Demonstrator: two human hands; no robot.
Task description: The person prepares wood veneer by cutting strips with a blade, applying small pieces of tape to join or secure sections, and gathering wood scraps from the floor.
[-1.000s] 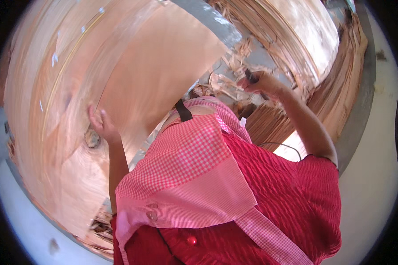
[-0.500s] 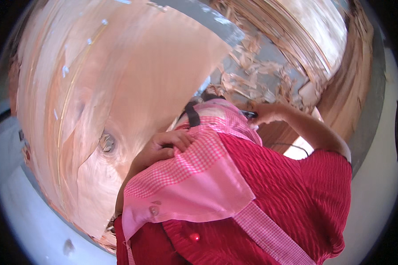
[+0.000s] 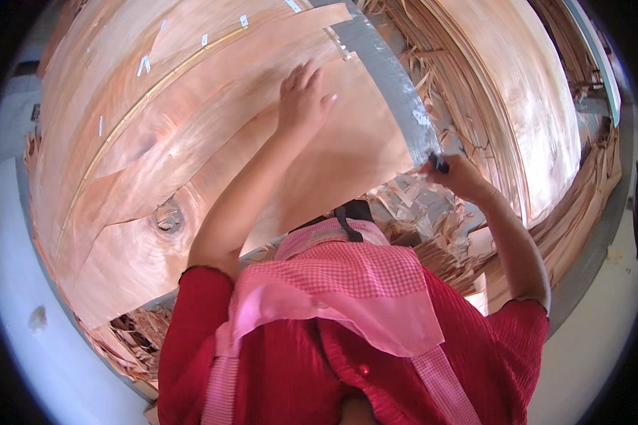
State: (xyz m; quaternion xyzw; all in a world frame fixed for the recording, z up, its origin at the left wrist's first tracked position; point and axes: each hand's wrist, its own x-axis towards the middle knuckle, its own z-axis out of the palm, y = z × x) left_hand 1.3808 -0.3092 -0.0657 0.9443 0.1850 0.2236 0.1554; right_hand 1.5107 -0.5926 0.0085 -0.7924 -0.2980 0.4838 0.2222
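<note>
Thin wood veneer sheets [image 3: 358, 131] spread over the surface in front of me, pale reddish-brown with grain lines. My left hand [image 3: 305, 98] reaches far out over the sheet, fingers apart and nothing held; whether its palm presses on the wood I cannot tell. Beside the sheet's right corner, my right hand [image 3: 462, 177] is closed around a black-handled tool [image 3: 439, 163]. Its working end is too small to make out. A round knot hole [image 3: 169, 217] shows in the veneer to the left of my left forearm.
A grey metal strip [image 3: 397, 78] runs along the sheet's right side. Veneer scraps [image 3: 446, 212] litter the area past it. Another pale stack of veneer [image 3: 524, 92] stands at the right. Small white tape pieces [image 3: 205, 40] dot the left sheets, near a long yellowish strip [image 3: 138, 110].
My left hand has left the pink checked apron and stretched forward over the veneer. My right hand, with the black-handled tool, has moved from near my body to the sheet's right corner.
</note>
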